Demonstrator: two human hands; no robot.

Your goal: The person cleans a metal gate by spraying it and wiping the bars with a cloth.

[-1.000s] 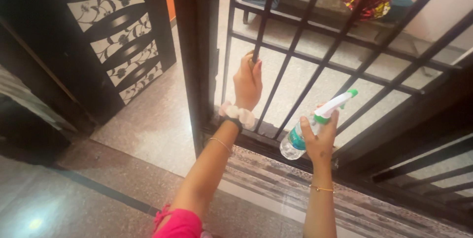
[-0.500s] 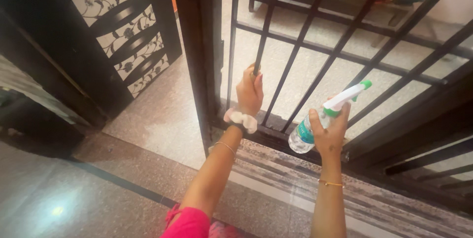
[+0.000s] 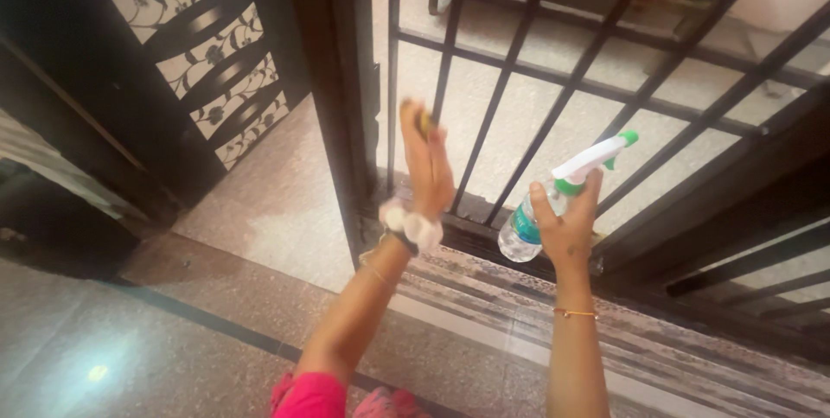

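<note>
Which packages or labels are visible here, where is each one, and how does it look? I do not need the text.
Spray bottle: held in the right hand, in front of the dark metal gate; clear plastic body, white trigger head with green tip.
Label: wrapped around the bottle's body; a blue-green band, print too small to tell.
No signs or screens.

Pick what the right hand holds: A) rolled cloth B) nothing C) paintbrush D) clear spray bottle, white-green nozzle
D: the right hand has its grip around a clear spray bottle with a white and green nozzle, raised in front of the dark metal gate.
</note>
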